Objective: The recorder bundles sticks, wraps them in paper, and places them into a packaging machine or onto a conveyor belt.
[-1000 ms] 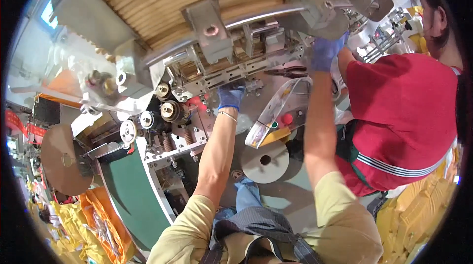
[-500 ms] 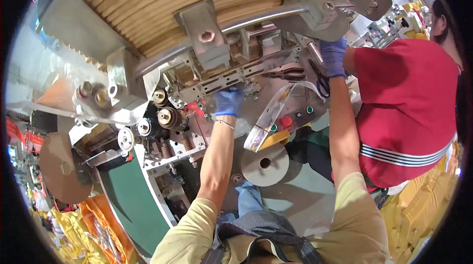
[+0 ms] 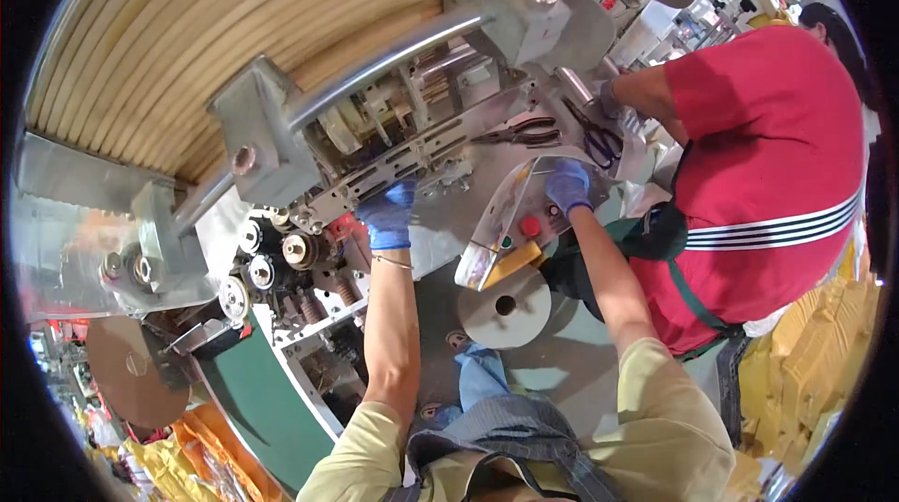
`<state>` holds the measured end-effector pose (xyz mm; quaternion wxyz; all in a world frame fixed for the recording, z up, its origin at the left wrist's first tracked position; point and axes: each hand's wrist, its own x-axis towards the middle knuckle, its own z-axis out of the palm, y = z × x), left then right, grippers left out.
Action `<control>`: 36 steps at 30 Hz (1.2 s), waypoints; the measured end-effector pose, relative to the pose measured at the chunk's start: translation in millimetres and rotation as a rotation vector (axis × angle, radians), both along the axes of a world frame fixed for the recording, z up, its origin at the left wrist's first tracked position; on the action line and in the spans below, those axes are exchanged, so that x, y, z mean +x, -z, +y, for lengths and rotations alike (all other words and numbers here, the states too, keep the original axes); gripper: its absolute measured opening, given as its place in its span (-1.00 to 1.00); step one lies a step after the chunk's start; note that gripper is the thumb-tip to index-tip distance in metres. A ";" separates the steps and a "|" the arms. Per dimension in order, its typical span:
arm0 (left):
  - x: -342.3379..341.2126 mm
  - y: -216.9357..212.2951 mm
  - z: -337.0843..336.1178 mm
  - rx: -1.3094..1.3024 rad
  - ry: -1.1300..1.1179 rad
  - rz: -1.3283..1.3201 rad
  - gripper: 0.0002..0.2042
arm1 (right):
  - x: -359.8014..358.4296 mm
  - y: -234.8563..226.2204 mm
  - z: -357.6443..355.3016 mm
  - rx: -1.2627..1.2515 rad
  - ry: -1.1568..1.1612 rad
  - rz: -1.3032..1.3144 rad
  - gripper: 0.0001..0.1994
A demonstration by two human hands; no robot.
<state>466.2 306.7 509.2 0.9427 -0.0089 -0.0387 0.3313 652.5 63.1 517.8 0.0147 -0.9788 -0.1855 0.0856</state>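
My left hand [image 3: 386, 213], in a blue glove, is at the lower edge of a slotted metal bar [image 3: 426, 141] on a machine. Its fingertips reach in against the bar and are partly hidden. My right hand [image 3: 568, 185], gloved too, lies over the far end of a small control panel with a red button [image 3: 531, 226] and a green button [image 3: 507, 242]. Beside its fingers runs a looped strip of printed film [image 3: 490, 232]; I cannot tell whether they touch it. Pliers [image 3: 524, 131] and dark-handled scissors [image 3: 602, 144] lie on the metal plate beyond.
A co-worker in a red shirt [image 3: 763, 165] stands close on my right, one arm reaching to the machine. Pulleys [image 3: 300, 249] and a green belt [image 3: 253, 380] are at the left. A large pale roll [image 3: 504, 307] sits below the panel. Wooden slats [image 3: 234, 43] rise behind.
My right hand has come down from the metal shaft beside the scissors to the control panel. My left hand stays at the slotted bar, slightly farther left along it. The view has shifted.
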 end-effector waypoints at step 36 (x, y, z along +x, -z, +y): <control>43.0 -24.5 -53.1 1.762 -0.352 1.639 -0.55 | -54.3 -106.9 87.7 0.684 0.017 1.958 -0.67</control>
